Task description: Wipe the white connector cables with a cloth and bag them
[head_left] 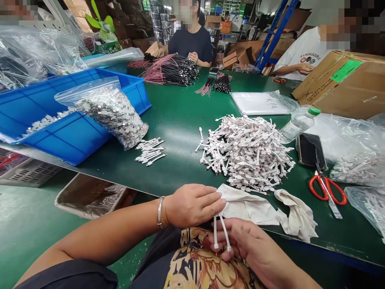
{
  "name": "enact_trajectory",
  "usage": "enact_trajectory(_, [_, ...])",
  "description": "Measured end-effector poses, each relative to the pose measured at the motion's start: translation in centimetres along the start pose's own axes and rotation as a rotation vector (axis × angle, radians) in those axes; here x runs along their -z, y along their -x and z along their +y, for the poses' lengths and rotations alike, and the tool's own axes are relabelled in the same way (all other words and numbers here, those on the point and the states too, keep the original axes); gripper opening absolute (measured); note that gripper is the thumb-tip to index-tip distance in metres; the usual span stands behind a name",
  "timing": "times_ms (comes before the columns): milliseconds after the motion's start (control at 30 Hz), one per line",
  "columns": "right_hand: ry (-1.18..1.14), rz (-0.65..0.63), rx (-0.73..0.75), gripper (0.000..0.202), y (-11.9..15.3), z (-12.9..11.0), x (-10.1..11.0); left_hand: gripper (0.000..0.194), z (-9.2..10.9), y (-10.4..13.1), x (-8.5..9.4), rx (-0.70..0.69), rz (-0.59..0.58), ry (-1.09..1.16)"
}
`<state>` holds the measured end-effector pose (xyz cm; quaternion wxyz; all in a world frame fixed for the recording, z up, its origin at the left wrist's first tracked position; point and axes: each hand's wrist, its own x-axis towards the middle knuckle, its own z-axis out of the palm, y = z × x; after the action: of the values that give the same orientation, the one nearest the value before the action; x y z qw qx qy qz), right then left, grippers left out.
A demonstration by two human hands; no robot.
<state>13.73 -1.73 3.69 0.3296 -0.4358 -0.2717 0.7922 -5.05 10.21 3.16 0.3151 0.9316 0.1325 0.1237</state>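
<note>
Near the table's front edge, my left hand (194,205), with a silver bangle at the wrist, lies palm down with its fingers together over the upper ends of two short white cables (223,233). The cables hang side by side below its fingertips, close to my lap. Just right of and below it, my right hand (245,241) has its fingers curled around the lower ends of these cables. A white cloth (246,206) lies beyond both hands. Behind the cloth rises a large pile of short white cables (249,152). A small bunch of white cables (150,151) lies further left.
A blue bin (90,138) and a bag of white parts (116,116) stand left. Red-handled scissors (327,188), a phone (311,150), a bottle (297,125) and a cardboard box (343,86) are right. Two people sit across the green table (180,108), near black and pink cables (174,70).
</note>
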Motion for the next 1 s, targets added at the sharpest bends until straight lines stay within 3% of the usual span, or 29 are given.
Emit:
enact_trajectory(133, [-0.038,0.068,0.012,0.031,-1.8,0.7,-1.0,0.037,0.3,-0.5,-0.6,0.059,0.051,0.152])
enact_trajectory(233, [-0.042,0.118,0.071,0.03,-2.4,0.7,-1.2,0.044,1.0,-0.6,-1.6,0.327,0.301,0.395])
enact_trajectory(300, [-0.043,0.133,0.089,0.03,-2.5,0.7,-1.1,0.05,1.7,-0.5,-2.3,0.554,0.397,0.703])
enact_trajectory(367, [-0.045,0.133,0.097,0.03,-2.6,0.8,-0.9,0.055,2.4,-0.3,-2.9,0.717,0.339,1.097])
enact_trajectory(467, [-0.059,0.129,0.109,0.031,-2.8,1.0,-0.8,0.062,2.8,0.0,-3.5,0.805,0.244,1.492])
enact_trajectory(567, [-0.121,0.114,0.068,0.03,-2.9,1.2,-0.9,0.07,2.8,0.1,-4.0,0.759,0.285,1.559])
enact_trajectory(733, [-0.216,0.092,0.012,0.032,-2.9,1.3,-1.1,0.067,2.8,0.1,-4.3,0.756,0.371,1.535])
enact_trajectory(1000, [-0.195,0.059,-0.008,0.032,-3.0,1.4,-1.0,0.072,2.9,0.1,-4.5,0.736,0.391,1.494])
